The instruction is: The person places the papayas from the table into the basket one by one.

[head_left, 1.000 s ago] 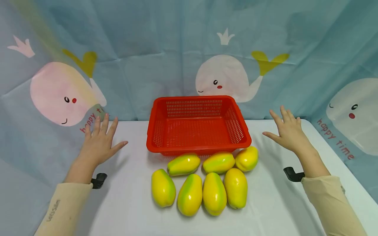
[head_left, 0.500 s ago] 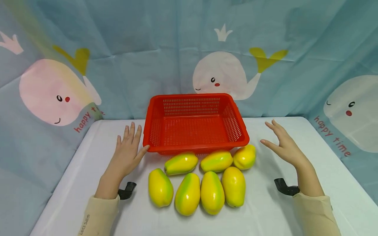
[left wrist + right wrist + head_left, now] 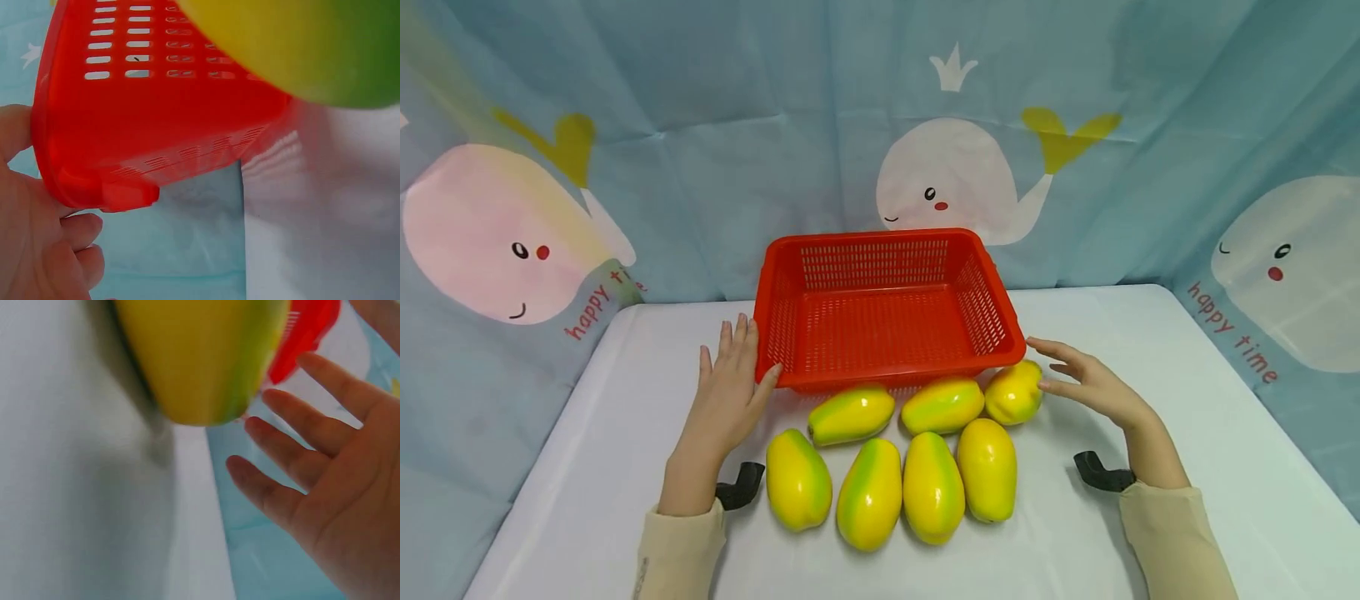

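Lying on the bench [image 3: 580, 467], the red basket [image 3: 887, 373] was aligned lengthwise from nine to three o'clock. Its rim was touched near eight o'clock by the left hand [image 3: 722, 400], the nearer, fingers extended and ungripping; from the right hand [image 3: 1101, 390], fingers relaxed and unladen, the basket was situated toward ten o'clock, contact being unclear.

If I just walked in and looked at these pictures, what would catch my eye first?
Probably the bright red basket, standing toward the back of the white table in front of a blue curtain printed with whales. Next, the seven glossy yellow-green fruits in two rough rows before it. Then the person's left hand and right hand, one at either side of the basket.
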